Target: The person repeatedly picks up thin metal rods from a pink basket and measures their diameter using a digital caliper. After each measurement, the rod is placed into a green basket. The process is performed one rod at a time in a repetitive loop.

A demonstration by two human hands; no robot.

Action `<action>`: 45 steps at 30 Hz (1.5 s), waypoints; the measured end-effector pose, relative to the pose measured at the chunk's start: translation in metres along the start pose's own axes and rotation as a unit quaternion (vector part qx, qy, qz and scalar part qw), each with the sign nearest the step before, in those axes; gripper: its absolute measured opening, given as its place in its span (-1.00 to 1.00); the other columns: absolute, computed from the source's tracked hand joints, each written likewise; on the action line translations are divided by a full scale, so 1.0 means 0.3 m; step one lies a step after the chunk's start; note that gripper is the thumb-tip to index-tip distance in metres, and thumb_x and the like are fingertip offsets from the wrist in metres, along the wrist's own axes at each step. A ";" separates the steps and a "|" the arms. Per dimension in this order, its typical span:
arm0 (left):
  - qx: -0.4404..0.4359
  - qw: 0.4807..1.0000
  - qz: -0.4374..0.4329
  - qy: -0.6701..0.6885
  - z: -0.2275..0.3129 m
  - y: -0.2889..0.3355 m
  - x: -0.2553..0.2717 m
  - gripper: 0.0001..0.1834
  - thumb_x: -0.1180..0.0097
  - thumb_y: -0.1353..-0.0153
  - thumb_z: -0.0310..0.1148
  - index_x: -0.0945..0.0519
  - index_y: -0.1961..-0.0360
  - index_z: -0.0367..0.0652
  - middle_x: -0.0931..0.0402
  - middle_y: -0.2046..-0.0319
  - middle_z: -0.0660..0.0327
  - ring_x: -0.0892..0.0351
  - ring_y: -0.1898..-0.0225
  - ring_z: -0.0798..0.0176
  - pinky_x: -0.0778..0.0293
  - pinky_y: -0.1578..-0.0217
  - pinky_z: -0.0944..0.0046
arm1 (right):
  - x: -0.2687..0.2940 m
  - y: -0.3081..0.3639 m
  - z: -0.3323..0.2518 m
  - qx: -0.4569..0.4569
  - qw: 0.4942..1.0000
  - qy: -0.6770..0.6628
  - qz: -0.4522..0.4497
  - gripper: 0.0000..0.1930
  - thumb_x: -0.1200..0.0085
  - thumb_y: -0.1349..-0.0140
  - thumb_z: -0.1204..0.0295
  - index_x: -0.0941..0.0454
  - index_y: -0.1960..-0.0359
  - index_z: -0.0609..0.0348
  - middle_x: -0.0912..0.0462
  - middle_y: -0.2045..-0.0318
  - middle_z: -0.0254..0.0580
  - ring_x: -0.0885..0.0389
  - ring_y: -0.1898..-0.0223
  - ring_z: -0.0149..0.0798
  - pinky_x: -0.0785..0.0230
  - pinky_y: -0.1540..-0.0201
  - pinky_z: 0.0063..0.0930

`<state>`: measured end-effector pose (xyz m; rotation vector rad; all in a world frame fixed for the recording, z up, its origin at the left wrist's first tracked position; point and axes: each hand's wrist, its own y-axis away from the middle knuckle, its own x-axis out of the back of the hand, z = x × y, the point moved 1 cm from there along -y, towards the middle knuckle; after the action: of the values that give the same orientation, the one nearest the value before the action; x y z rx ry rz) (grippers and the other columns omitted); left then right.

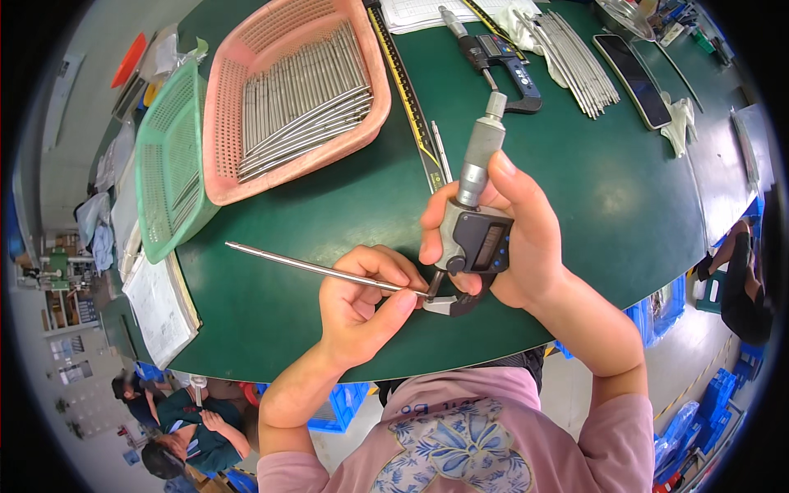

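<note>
My left hand (355, 319) pinches a slim metal rod (292, 261) between thumb and fingers. The rod points out to the left, and its right end sits at the measuring gap of a digital micrometer (482, 156). My right hand (532, 234) is wrapped round the micrometer's body, its thumb beside the grey barrel. The small display faces up, and the curved frame is partly hidden behind my fingers. Whether the jaws touch the rod is too small to tell.
A pink basket (215, 156) full of metal rods stands at the upper left, beside a green basket (168, 238) with a few rods. Farther back on the green table (608, 205) lie a second micrometer (523, 82), a bundle of rods (575, 66) and a phone (633, 80). People (185, 435) are at lower left.
</note>
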<state>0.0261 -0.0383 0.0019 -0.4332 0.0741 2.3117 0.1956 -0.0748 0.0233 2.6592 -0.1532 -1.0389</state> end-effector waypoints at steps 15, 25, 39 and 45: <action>0.030 0.999 0.004 0.015 0.006 0.001 0.007 -0.85 -0.05 -0.07 -0.60 -0.34 0.36 -0.29 -0.41 0.38 0.11 -0.44 0.37 0.36 -0.40 0.34 0.40 | -0.005 -0.004 0.001 -0.006 1.000 -0.004 0.004 -0.31 0.54 -0.22 -0.12 -0.45 0.39 0.33 -0.51 0.60 -0.05 -0.32 0.79 -0.39 -0.19 0.77 -0.63; 0.006 1.000 -0.022 0.013 0.009 -0.001 0.010 -0.81 -0.04 -0.02 -0.66 -0.32 0.35 -0.29 -0.42 0.36 0.08 -0.45 0.35 0.34 -0.41 0.31 0.38 | 0.008 -0.007 0.000 -0.055 0.997 -0.062 -0.005 -0.33 0.49 -0.20 -0.09 -0.45 0.37 0.36 -0.53 0.60 -0.08 -0.34 0.79 -0.36 -0.21 0.71 -0.59; 0.005 1.000 -0.028 0.009 0.004 0.000 0.009 -0.81 -0.05 0.00 -0.66 -0.33 0.36 -0.26 -0.42 0.37 0.09 -0.44 0.34 0.34 -0.39 0.29 0.37 | -0.001 -0.004 0.001 -0.034 0.999 -0.026 -0.005 -0.33 0.32 -0.10 -0.20 -0.44 0.43 0.31 -0.52 0.62 -0.12 -0.33 0.80 -0.41 -0.19 0.73 -0.62; 0.022 1.000 -0.005 0.011 0.008 0.000 0.003 -0.82 -0.09 -0.01 -0.60 -0.35 0.37 -0.26 -0.40 0.40 0.13 -0.44 0.35 0.34 -0.38 0.28 0.37 | -0.003 -0.002 -0.002 -0.034 0.999 -0.030 -0.003 -0.32 0.30 -0.08 -0.21 -0.45 0.43 0.31 -0.52 0.63 -0.13 -0.33 0.80 -0.41 -0.19 0.73 -0.61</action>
<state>0.0250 -0.0372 0.0039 -0.4360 0.1328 2.2903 0.1953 -0.0740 0.0242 2.5697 -0.1200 -1.1063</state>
